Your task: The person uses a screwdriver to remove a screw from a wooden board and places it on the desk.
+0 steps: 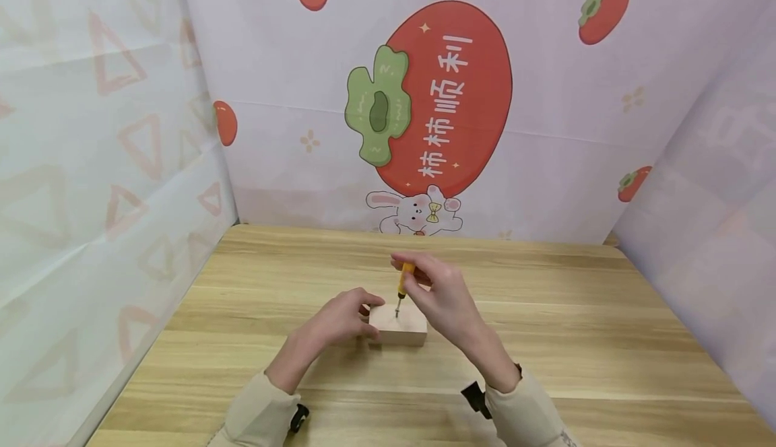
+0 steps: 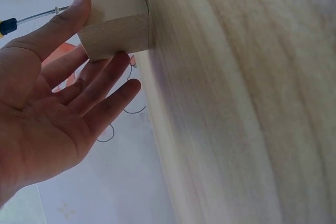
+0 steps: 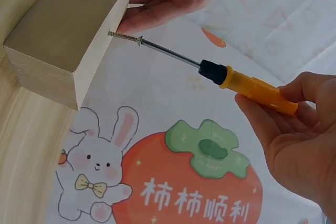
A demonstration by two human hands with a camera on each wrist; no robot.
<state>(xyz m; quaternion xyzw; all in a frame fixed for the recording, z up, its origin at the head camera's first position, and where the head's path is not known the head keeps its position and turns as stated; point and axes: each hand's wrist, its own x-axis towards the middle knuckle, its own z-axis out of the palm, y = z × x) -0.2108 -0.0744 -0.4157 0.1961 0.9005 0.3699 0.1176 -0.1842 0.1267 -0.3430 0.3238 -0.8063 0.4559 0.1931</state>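
Observation:
A pale wooden block [image 1: 405, 326] lies flat on the table. My left hand [image 1: 336, 319] grips its left end, thumb on the near side and fingers on the far side. In the right wrist view, a screw [image 3: 124, 36] stands in the block's top face, much of its thread still showing. The tip of a screwdriver [image 3: 173, 53] meets the screw's head. My right hand [image 1: 442, 295] holds the yellow handle [image 3: 257, 92] of the screwdriver from above, thumb and fingers around its end. The left wrist view shows the block [image 2: 113, 35] between thumb and fingers.
The wood-grain table [image 1: 570, 346] spreads around the block. A cloth backdrop [image 1: 273, 164] with persimmon and rabbit prints hangs behind it. More printed cloth [image 1: 91, 184] borders the left side, and the right side is screened too. Black straps sit at both wrists.

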